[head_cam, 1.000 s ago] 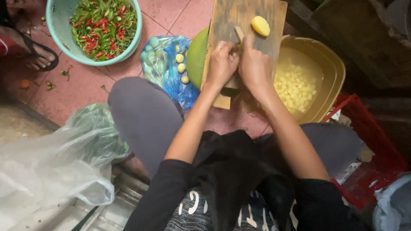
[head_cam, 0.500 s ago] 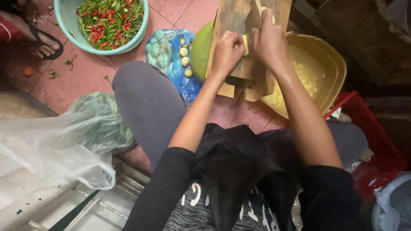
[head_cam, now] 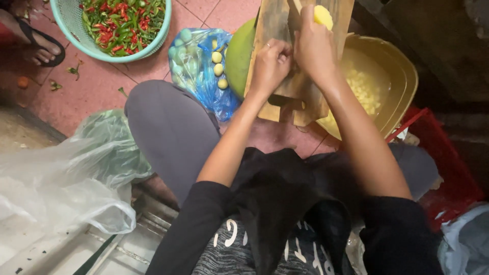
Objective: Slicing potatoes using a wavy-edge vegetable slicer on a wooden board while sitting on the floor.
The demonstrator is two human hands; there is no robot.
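Potato, yellow and peeled, sits at the top of your wooden cutting board, pinned under the closed fingers of your right hand. Your left hand is curled shut on the board just beside it; what it grips, you cannot tell. Right of the board, a yellow basin holds cut pieces. Left lie a blue bag and a green basket of chillies.
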